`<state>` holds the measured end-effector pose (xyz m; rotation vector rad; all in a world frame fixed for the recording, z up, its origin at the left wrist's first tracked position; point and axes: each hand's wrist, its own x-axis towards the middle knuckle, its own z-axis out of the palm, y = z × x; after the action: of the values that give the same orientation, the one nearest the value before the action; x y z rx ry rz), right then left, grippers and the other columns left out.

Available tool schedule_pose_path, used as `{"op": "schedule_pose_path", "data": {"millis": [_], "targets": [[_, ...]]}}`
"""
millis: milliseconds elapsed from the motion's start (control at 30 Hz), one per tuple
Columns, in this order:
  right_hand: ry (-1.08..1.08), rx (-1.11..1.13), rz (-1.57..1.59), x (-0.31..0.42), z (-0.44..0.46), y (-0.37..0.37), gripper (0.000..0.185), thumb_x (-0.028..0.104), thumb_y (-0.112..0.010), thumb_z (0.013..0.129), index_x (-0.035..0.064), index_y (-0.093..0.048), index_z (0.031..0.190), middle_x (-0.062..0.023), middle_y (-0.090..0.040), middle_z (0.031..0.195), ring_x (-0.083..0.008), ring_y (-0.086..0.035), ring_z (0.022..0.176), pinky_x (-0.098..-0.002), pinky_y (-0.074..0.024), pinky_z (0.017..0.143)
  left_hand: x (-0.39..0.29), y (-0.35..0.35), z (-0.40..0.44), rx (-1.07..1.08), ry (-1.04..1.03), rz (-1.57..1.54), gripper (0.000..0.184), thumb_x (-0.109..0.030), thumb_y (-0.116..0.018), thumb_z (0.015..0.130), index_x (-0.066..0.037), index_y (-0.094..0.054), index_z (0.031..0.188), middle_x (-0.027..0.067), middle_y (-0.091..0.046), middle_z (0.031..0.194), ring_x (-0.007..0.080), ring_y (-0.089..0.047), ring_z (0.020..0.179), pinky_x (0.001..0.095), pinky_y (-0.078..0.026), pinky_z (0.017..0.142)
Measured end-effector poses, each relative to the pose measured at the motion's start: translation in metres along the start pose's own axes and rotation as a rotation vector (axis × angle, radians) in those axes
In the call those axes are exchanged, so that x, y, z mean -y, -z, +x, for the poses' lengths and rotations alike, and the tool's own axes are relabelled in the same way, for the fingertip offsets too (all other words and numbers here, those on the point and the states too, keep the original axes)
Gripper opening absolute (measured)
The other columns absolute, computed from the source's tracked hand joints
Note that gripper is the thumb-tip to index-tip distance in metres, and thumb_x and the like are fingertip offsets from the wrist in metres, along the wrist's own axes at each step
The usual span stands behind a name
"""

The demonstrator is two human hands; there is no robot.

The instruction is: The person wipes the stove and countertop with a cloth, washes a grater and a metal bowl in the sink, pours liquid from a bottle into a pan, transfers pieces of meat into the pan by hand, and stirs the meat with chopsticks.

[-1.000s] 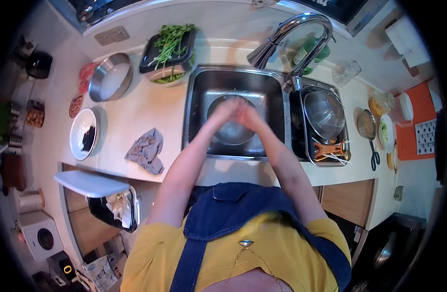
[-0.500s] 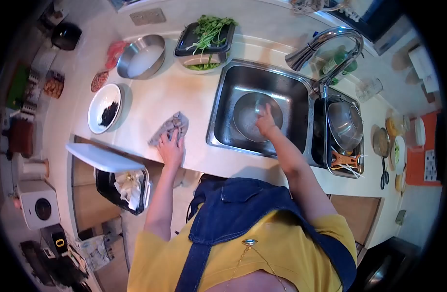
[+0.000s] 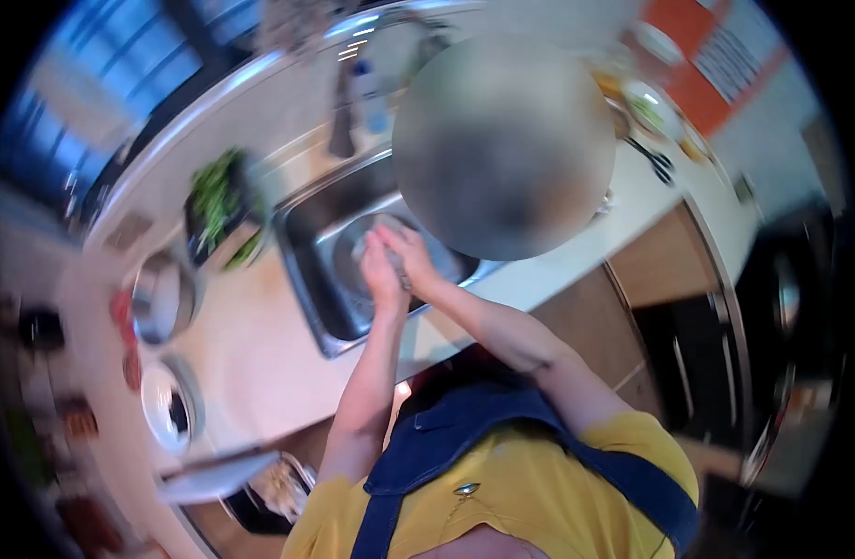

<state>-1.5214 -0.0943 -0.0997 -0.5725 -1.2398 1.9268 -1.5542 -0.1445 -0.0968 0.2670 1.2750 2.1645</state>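
Over the sink (image 3: 306, 244), my left hand (image 3: 381, 270) and my right hand (image 3: 412, 257) are pressed together, fingers closed. Part of a greyish cloth (image 3: 404, 279) shows between them; most of it is hidden and blurred. Beneath my hands a round metal bowl (image 3: 346, 263) sits in the basin. A large round blurred patch (image 3: 502, 149) covers the sink's right side, the tap and the rack area.
Greens (image 3: 215, 196) lie on a dark tray left of the sink. Further left are a steel bowl (image 3: 163, 296) and a white bowl (image 3: 157, 410) with dark contents. An open bin (image 3: 278, 489) stands below the counter. Scissors (image 3: 653, 163) lie at the right.
My left hand has moved from the counter to my right hand over the sink. The cloth has left the counter. The view has turned and a blurred round patch has appeared.
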Motion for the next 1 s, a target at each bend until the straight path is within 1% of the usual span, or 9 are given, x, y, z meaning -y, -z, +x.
{"op": "schedule_pose_path", "data": {"millis": [133, 200, 267, 300, 433, 567, 633, 733, 1000], "targets": [[0.389, -0.165, -0.467, -0.034, 0.020, 0.083, 0.027, 0.015, -0.044, 0.084, 0.0052, -0.051, 0.108, -0.0068, -0.053, 0.102, -0.0136, -0.048, 0.097, -0.0267, -0.0374, 0.086, 0.000, -0.066, -0.037, 0.197, -0.269, 0.294, 0.033, -0.025, -0.037, 0.093, 0.002, -0.053, 0.105, 0.0100, -0.056, 0.098, 0.0170, -0.052, 0.092, 0.0304, -0.040, 0.083], [0.481, -0.203, -0.505, -0.030, 0.015, 0.116, 0.029, 0.012, -0.040, 0.084, 0.0061, -0.049, 0.111, -0.0083, -0.051, 0.106, -0.0146, -0.046, 0.102, -0.0268, -0.0357, 0.090, 0.012, -0.088, -0.058, 0.304, -0.081, 0.348, 0.034, -0.020, -0.039, 0.092, 0.004, -0.047, 0.114, 0.0121, -0.054, 0.106, 0.0193, -0.051, 0.099, 0.0310, -0.038, 0.088], [0.071, -0.257, 0.140, 0.045, -0.024, 0.133, 0.029, 0.027, -0.057, 0.083, 0.0039, -0.055, 0.101, -0.0031, -0.057, 0.090, -0.0129, -0.055, 0.079, -0.0276, -0.0452, 0.071, 0.038, -0.126, -0.095, 0.443, -0.013, 0.350, 0.036, -0.020, -0.042, 0.091, 0.003, -0.044, 0.119, 0.0127, -0.051, 0.112, 0.0207, -0.049, 0.103, 0.0314, -0.038, 0.090], [0.181, -0.483, 0.193, 0.071, -0.043, 0.152, 0.028, 0.027, -0.055, 0.083, -0.0006, -0.055, 0.079, -0.0019, -0.053, 0.070, -0.0100, -0.044, 0.067, -0.0273, -0.0387, 0.062, 0.052, -0.144, -0.115, 0.481, 0.021, 0.354, 0.041, -0.021, -0.044, 0.090, 0.002, -0.042, 0.123, 0.0132, -0.048, 0.118, 0.0220, -0.047, 0.108, 0.0318, -0.037, 0.092], [0.373, -0.785, 0.411, 0.155, -0.158, 0.256, 0.023, 0.025, -0.052, 0.086, 0.0022, -0.056, 0.084, 0.0002, -0.054, 0.078, -0.0071, -0.047, 0.075, -0.0221, -0.0395, 0.066, 0.128, -0.201, -0.217, 0.825, 0.273, 0.210, 0.035, -0.017, -0.043, 0.092, 0.002, -0.041, 0.121, 0.0120, -0.047, 0.117, 0.0206, -0.047, 0.106, 0.0318, -0.036, 0.092], [0.545, -1.082, 0.182, 0.218, -0.300, 0.371, 0.021, 0.023, -0.059, 0.083, 0.0025, -0.056, 0.086, -0.0011, -0.054, 0.084, -0.0091, -0.049, 0.080, -0.0228, -0.0398, 0.072, 0.190, -0.275, -0.360, 0.907, 0.743, -0.022, 0.038, -0.029, -0.045, 0.092, -0.006, -0.042, 0.121, 0.0085, -0.049, 0.117, 0.0203, -0.046, 0.110, 0.0368, -0.037, 0.093], [0.704, -1.387, -0.568, 0.234, -0.361, 0.427, 0.021, 0.020, -0.065, 0.077, 0.0016, -0.058, 0.084, -0.0116, -0.049, 0.097, -0.0231, -0.047, 0.096, -0.0315, -0.0376, 0.082, 0.210, -0.310, -0.418, 0.887, 0.918, -0.091, 0.037, -0.034, -0.043, 0.091, -0.010, -0.044, 0.119, 0.0039, -0.050, 0.117, 0.0190, -0.046, 0.109, 0.0398, -0.038, 0.092], [0.712, -1.510, -0.928, 0.283, -0.460, 0.460, 0.015, 0.016, -0.065, 0.073, 0.0037, -0.059, 0.078, -0.0115, -0.050, 0.090, -0.0264, -0.049, 0.091, -0.0340, -0.0401, 0.079, 0.262, -0.350, -0.494, 1.062, 1.121, -0.211, 0.034, -0.032, -0.038, 0.093, -0.015, -0.045, 0.122, 0.0050, -0.046, 0.122, 0.0197, -0.046, 0.111, 0.0375, -0.037, 0.095], [0.624, -1.650, -1.016, 0.331, -0.611, 0.544, 0.017, 0.015, -0.062, 0.073, 0.0002, -0.055, 0.068, -0.0150, -0.057, 0.072, -0.0290, -0.057, 0.064, -0.0333, -0.0437, 0.058, 0.326, -0.407, -0.705, 1.371, 1.425, -0.110, 0.043, -0.032, -0.035, 0.093, -0.014, -0.035, 0.132, 0.0080, -0.042, 0.130, 0.0239, -0.043, 0.114, 0.0358, -0.037, 0.096]]}}
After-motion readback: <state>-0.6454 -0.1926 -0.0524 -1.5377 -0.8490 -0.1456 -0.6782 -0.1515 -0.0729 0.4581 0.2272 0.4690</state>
